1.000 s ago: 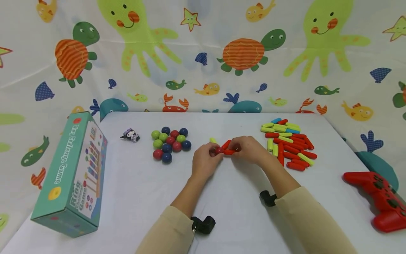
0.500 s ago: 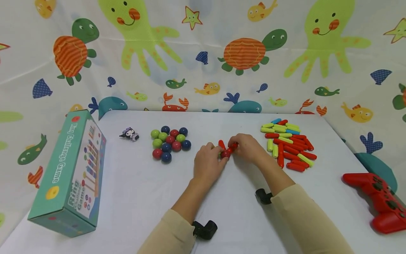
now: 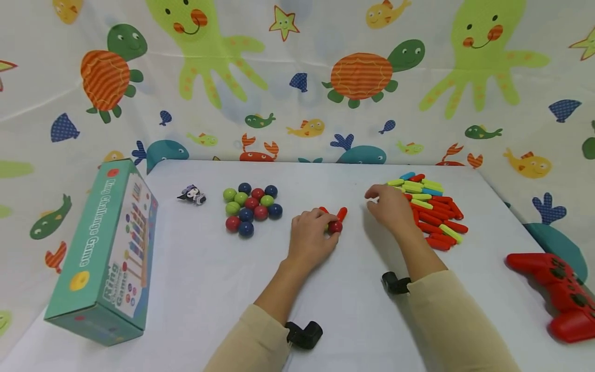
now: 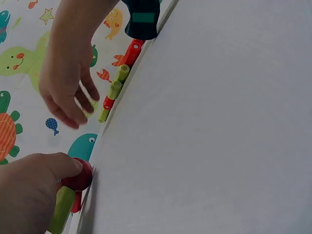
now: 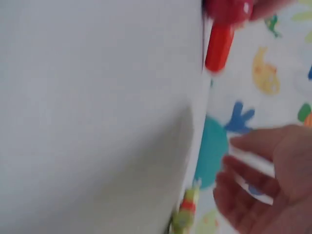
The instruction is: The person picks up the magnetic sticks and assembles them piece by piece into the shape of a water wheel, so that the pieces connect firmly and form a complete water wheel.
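Observation:
My left hand [image 3: 310,236] grips a red ball [image 3: 335,227], thumb and fingers on either side of it. From the ball a red stick [image 3: 342,213] points away, and the tip of another red one shows beyond the fingers. In the left wrist view a yellow-green stick [image 4: 62,209] also sits by the ball; how it is joined is partly hidden. My right hand [image 3: 389,209] is raised over the table beside the pile of red, yellow-green and blue sticks [image 3: 432,213], its fingers loosely bent with nothing between them.
Left of my hands lies a cluster of red, blue and green balls [image 3: 251,203]. A small figurine [image 3: 192,195] and a green game box [image 3: 102,258] stand farther left. A red game controller [image 3: 553,294] lies at the right edge. A patterned cloth [image 3: 297,77] hangs behind.
My right hand has let go of a red stick at the ball and moved right toward the stick pile. My left hand has shifted slightly right, still holding the ball.

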A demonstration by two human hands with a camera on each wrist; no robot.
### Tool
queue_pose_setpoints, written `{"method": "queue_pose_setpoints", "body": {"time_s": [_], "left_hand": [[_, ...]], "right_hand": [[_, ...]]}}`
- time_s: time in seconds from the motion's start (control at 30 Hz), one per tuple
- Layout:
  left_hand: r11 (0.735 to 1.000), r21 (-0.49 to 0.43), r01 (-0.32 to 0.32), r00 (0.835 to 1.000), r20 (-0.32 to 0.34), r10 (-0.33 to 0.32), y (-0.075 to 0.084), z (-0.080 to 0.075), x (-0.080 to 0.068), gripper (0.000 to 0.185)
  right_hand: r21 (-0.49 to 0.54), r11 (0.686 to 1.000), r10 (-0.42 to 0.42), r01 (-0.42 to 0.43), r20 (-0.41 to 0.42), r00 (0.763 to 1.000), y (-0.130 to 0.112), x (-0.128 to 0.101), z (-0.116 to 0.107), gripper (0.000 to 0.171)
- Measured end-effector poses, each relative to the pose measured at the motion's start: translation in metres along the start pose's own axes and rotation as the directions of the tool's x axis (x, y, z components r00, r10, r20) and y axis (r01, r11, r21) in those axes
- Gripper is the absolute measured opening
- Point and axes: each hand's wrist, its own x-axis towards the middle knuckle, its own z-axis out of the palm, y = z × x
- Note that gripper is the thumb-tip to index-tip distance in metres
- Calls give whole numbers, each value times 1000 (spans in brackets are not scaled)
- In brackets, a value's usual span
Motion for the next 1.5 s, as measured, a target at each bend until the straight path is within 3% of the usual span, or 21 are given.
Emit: {"method": "queue_pose_setpoints", "body": {"time_s": [0.17, 0.27, 0.37, 0.5, 0.63, 0.77, 0.87, 1.03, 1.23, 1.4, 1.5], "left_hand": [[1000, -29, 12, 1000, 4, -12, 0, 1, 0, 31], [999, -45, 24, 1000, -7, -24, -1, 0, 0, 31], [998, -53, 36, 999, -16, -37, -3, 1, 1, 31], [997, -65, 47, 999, -21, -48, -3, 3, 0, 31], [997, -63, 44, 999, -26, -45, -2, 5, 1, 31], [998, -42, 44, 998, -36, -45, -1, 5, 1, 33], [998, -44, 44, 998, -42, -46, -2, 3, 1, 33], [999, -32, 38, 998, -46, -39, -2, 3, 0, 33], [997, 80, -16, 999, -36, 19, 3, 3, -1, 31], [995, 98, -19, 999, -35, 22, 6, 1, -2, 28], [998, 62, -30, 999, -26, 32, 8, -1, -2, 25]], "right_hand": [[-182, 973, 148, -144, 6, 989, 25, -7, -22, 27], [-231, 962, 164, -147, 54, 985, 29, -7, -24, 27], [-234, 966, 128, -107, 79, 989, 30, -4, -21, 27], [-143, 988, 78, -60, 128, 989, 31, -3, -18, 31], [33, 999, -17, 10, 196, 981, 27, -6, -14, 36], [111, 986, -153, 128, 255, 955, 10, -7, -7, 34], [100, 974, -226, 205, 291, 930, -5, -5, 0, 32], [71, 974, -228, 217, 321, 919, -15, -6, 9, 30], [-18, 981, -182, 191, 225, 957, -12, -7, 9, 25], [125, 987, -123, 100, 193, 974, -11, -3, 17, 24], [250, 968, -77, 28, 188, 979, -12, -2, 22, 25]]}}
